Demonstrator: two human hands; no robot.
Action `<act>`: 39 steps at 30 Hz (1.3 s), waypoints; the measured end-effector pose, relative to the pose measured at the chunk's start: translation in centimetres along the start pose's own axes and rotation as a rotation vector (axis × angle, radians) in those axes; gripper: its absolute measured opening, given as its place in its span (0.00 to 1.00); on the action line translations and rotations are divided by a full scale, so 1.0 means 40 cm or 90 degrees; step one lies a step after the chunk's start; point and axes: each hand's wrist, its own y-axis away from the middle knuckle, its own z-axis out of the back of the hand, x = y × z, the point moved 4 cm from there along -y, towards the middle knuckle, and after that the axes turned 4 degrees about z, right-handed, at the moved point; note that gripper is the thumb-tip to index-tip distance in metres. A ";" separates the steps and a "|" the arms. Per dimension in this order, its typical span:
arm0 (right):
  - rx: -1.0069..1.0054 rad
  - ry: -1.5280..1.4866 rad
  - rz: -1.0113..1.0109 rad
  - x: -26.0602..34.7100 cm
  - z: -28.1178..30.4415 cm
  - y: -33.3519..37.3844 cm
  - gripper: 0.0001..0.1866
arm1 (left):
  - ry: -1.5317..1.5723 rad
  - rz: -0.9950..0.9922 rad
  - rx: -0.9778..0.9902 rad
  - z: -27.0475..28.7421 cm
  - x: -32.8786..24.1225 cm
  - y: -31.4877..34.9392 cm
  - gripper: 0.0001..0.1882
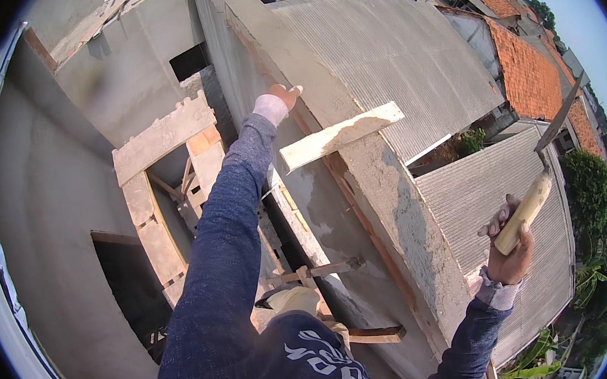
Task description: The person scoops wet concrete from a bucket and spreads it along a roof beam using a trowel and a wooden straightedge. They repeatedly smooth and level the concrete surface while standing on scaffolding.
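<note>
My right hand [509,243] is wrapped round the pale wooden handle [527,213] of a trowel, held out to the right. Its thin metal blade [563,115], seen nearly edge-on, points up and away. Over at the far inner edge of the wall top, my left hand [281,96] has its fingers curled; whatever they may grip is hidden. A short wooden board [342,136] smeared with mortar lies across the wall top between my hands. Grey mortar, with a darker damp patch, covers the wall top [401,216].
A wooden batten [372,219] runs along the wall's inner edge. Below on the left are a deep drop, plank formwork [157,145] and timber props [376,336]. Corrugated roofs [393,56] lie beyond the wall, with orange tiled roofs [525,66] and trees [596,190] farther right.
</note>
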 end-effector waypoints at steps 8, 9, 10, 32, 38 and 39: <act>0.315 0.070 -0.152 -0.268 -0.416 -0.246 0.19 | 0.410 0.080 0.071 -0.080 0.040 -0.058 0.46; 0.329 0.038 -0.127 -0.290 -0.466 -0.278 0.18 | 0.423 0.076 0.080 -0.088 0.026 -0.060 0.45; 0.307 0.021 -0.068 -0.328 -0.517 -0.314 0.18 | 0.437 0.075 0.082 -0.090 0.021 -0.067 0.45; 0.289 0.538 0.132 -0.853 -1.027 -0.680 0.30 | 0.377 0.086 0.040 -0.072 0.018 -0.032 0.39; 0.232 0.454 0.237 -0.785 -1.025 -0.691 0.28 | 0.468 0.086 0.065 -0.066 0.011 -0.008 0.40; 0.219 0.441 0.263 -0.763 -1.037 -0.670 0.28 | 0.476 0.088 0.066 -0.064 0.019 -0.008 0.40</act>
